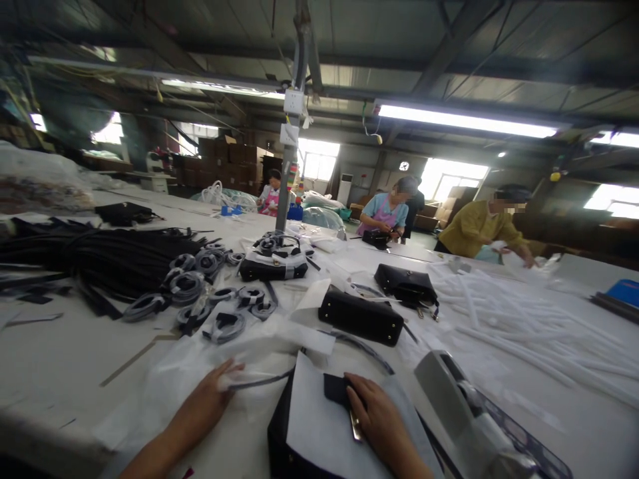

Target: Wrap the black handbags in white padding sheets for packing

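My left hand [210, 402] lies at the bottom left of centre, fingers closed on a strip of white wrapping paper [234, 378] with a thin dark strap running from it. My right hand [377, 416] rests on a black handbag [284, 439] partly covered by a white paper sheet [319, 426]. Its fingers press a black flap [335, 389] of the bag, and a metal clasp shows under the palm.
Two more black handbags [360, 316] [407, 285] lie further up the white table [64, 359], and a third [273, 265] stands behind coiled black straps [200, 293]. A tape dispenser [459, 406] sits at right. White tubes [524, 332] spread right. Three people work at the far side.
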`<state>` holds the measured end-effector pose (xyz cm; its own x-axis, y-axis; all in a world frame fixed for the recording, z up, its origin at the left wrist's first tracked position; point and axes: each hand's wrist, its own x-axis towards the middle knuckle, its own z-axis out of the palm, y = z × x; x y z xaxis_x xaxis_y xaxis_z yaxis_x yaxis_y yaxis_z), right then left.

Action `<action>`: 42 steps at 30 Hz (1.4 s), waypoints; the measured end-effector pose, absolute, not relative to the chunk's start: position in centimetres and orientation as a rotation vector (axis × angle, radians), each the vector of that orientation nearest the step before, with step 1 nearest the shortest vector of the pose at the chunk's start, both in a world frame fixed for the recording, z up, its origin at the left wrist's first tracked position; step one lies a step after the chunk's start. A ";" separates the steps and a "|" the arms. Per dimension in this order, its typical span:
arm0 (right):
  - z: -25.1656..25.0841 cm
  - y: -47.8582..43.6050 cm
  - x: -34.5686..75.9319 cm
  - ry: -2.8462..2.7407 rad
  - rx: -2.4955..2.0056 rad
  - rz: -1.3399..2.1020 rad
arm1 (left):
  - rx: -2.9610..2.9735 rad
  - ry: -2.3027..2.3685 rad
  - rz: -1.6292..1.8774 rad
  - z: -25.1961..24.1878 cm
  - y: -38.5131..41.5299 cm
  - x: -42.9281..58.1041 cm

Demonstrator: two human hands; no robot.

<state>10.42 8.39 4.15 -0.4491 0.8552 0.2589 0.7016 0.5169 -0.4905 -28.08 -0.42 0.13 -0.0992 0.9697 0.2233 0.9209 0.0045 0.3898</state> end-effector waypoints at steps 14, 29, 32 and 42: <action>4.4 7.7 10.3 -2.244 -1.276 0.400 | 2.126 2.032 0.664 11.2 0.6 -25.0; 4.4 7.3 10.4 -2.185 -1.341 0.430 | 2.337 1.762 0.332 3.9 15.5 -19.1; 4.3 7.3 10.4 -2.178 -1.345 0.423 | 2.330 1.786 0.383 4.7 14.0 -20.5; 6.5 7.4 11.0 -2.187 -1.243 0.424 | 2.756 1.181 0.496 9.2 3.3 -12.5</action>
